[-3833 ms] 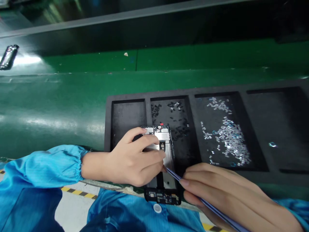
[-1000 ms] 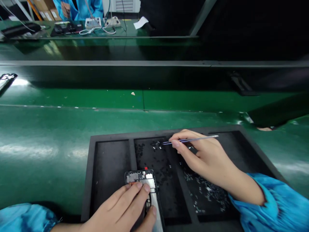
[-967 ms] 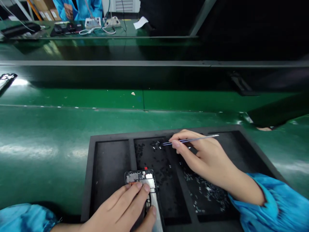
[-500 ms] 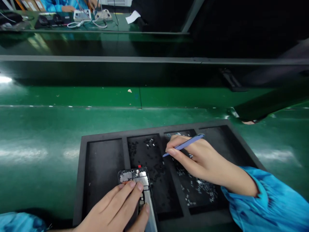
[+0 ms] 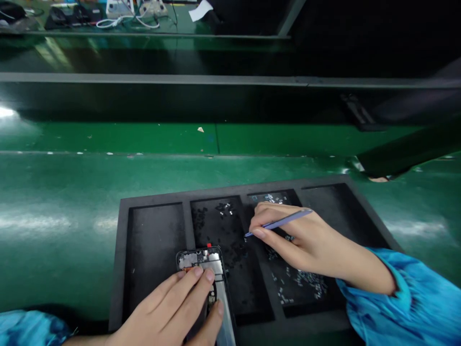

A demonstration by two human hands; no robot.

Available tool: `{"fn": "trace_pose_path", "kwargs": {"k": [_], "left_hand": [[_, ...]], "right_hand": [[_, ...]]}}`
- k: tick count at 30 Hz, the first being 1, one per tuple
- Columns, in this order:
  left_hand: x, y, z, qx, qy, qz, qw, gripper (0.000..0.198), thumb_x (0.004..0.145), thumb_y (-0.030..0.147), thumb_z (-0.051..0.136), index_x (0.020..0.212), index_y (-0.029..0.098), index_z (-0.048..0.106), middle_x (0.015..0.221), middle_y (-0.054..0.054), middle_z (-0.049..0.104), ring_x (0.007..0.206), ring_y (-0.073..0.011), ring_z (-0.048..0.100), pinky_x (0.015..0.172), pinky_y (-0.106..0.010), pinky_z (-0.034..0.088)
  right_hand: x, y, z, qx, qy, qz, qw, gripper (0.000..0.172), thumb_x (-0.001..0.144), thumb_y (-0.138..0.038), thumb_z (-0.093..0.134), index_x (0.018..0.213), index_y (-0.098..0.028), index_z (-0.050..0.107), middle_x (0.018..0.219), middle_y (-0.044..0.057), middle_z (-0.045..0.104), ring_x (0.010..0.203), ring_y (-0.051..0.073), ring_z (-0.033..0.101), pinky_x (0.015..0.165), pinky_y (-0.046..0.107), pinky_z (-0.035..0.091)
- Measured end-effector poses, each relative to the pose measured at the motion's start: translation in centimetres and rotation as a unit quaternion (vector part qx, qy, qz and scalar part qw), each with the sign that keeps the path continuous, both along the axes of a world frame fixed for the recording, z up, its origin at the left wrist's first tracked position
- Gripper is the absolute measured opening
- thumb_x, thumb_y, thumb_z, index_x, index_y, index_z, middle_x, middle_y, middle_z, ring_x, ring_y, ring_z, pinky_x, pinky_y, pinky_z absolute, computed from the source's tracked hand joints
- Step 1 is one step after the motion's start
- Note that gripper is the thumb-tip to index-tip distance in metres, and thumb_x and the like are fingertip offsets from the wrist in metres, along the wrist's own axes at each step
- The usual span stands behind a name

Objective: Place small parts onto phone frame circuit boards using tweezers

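Note:
My left hand [image 5: 169, 310] lies across an opened smartphone [image 5: 226, 317], fingers over its exposed inner parts and thumb low on its right half. A small red tab [image 5: 209, 245] sticks up at the phone's top edge. My right hand [image 5: 288, 238] pinches slim purple tweezers [image 5: 288, 219], their point down and to the left. The tip is close to a tiny bright part at the right side of the tray's second compartment; whether it grips that part I cannot tell. Under both hands is a black compartmented tray [image 5: 151, 201].
Small dark pieces [image 5: 200, 218] and a few shiny ones lie in the second compartment. Many tiny silvery parts [image 5: 311, 283] are scattered in the third. Beyond the green bench [image 5: 72, 187] runs a raised ledge; cables [image 5: 126, 20] and a white paper [image 5: 200, 10] sit behind it.
The view has tilted slightly downward. My right hand and the tweezers have turned a little, the tweezers lying flatter, tip still near the same tiny part. My left hand stays on the phone.

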State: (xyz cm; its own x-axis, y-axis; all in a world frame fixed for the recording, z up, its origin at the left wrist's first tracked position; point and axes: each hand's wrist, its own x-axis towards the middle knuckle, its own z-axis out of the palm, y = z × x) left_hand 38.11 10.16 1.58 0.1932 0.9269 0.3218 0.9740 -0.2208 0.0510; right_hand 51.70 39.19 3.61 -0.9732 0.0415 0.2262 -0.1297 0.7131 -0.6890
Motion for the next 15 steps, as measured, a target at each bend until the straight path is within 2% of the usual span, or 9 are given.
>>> {"fn": "trace_pose_path", "kwargs": {"k": [6,15], "left_hand": [[0.05,0.12,0.2,-0.005,-0.013,0.002,1.0,0.036,0.101,0.026,0.06,0.136,0.019,0.06,0.141,-0.014,0.062,0.136,-0.0268,0.056,0.119,-0.039,0.043],[0.21,0.38,0.21,0.008,-0.018,0.004,1.0,0.032,0.099,0.025,0.063,0.13,0.019,0.063,0.136,-0.014,0.066,0.132,-0.0278,0.059,0.109,-0.038,0.052]], "right_hand": [[-0.08,0.06,0.01,-0.001,0.001,-0.003,1.0,0.007,0.103,-0.018,0.057,0.098,-0.02,0.062,0.086,0.002,0.068,0.076,0.016,0.062,0.069,0.031,0.053],[-0.42,-0.02,0.23,0.007,0.014,0.005,1.0,0.007,0.101,-0.017,0.06,0.099,-0.02,0.066,0.081,0.002,0.068,0.07,0.016,0.061,0.067,0.033,0.053]]}}
